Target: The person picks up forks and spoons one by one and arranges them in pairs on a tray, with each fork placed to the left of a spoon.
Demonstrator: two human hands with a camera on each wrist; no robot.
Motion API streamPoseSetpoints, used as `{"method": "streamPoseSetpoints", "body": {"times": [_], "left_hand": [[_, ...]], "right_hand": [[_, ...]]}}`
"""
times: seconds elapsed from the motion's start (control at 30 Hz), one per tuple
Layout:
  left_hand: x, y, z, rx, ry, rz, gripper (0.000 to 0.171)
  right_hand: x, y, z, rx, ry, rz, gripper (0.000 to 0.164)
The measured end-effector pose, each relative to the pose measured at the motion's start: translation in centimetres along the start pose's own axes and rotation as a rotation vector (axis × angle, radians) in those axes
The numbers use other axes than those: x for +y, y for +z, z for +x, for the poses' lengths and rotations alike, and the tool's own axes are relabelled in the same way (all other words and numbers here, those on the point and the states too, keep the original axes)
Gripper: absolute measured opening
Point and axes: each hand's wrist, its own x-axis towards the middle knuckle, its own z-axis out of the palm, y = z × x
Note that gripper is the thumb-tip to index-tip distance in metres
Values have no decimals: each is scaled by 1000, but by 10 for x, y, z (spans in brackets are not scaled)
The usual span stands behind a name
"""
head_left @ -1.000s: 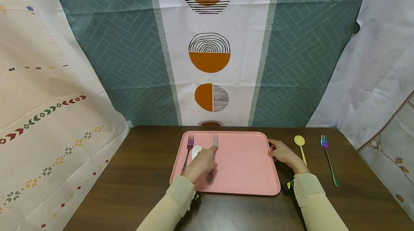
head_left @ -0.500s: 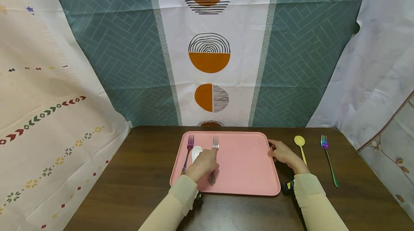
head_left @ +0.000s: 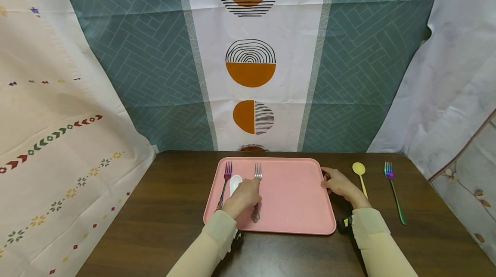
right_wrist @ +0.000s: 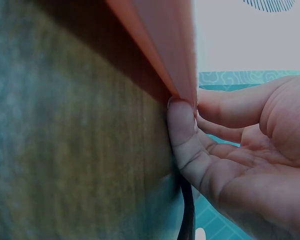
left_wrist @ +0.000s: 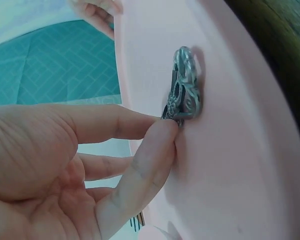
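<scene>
A pink tray (head_left: 294, 195) lies on the dark wooden table. On its left part lies a silver fork (head_left: 257, 172) with an ornate handle (left_wrist: 185, 85). My left hand (head_left: 244, 197) covers the fork's middle, and its thumb and forefinger (left_wrist: 165, 122) pinch the handle near its end. A purple fork (head_left: 224, 182) and a white spoon (head_left: 234, 181) lie just left of that hand on the tray. My right hand (head_left: 339, 184) holds the tray's right rim (right_wrist: 165, 45), with the thumb (right_wrist: 182, 125) pressed under the edge and the fingers curled above it.
A yellow spoon (head_left: 359, 170) and a rainbow-coloured fork (head_left: 394, 191) lie on the table (head_left: 174, 208) right of the tray. Patterned cloths hang behind and at both sides. The table's front edge is near my forearms.
The silver fork's handle end has shifted slightly right under my left hand, so the fork lies straighter. The right hand has stayed on the tray's rim.
</scene>
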Motion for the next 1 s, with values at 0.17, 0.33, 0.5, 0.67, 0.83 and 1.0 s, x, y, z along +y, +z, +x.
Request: {"method": "streamPoseSetpoints", "body": {"times": [0.17, 0.33, 0.5, 0.67, 0.83, 1.0], "left_hand": [[0, -1, 1, -2, 6, 3, 20], [0, -1, 1, -3, 5, -4, 19], [0, -1, -1, -3, 2, -10, 18], [0, -1, -1, 5, 19, -5, 19], [0, -1, -1, 3, 11, -12, 22], [1, -2, -2, -7, -1, -19, 31]], "right_hand": [[1, 0, 1, 1, 9, -1, 67], [2, 0, 1, -5, 9, 5, 67], [2, 0, 2, -7, 1, 10, 67], [4, 0, 1, -9, -21, 17, 67], [4, 0, 2, -8, -24, 4, 67], [4, 0, 1, -3, -19, 2, 67]]}}
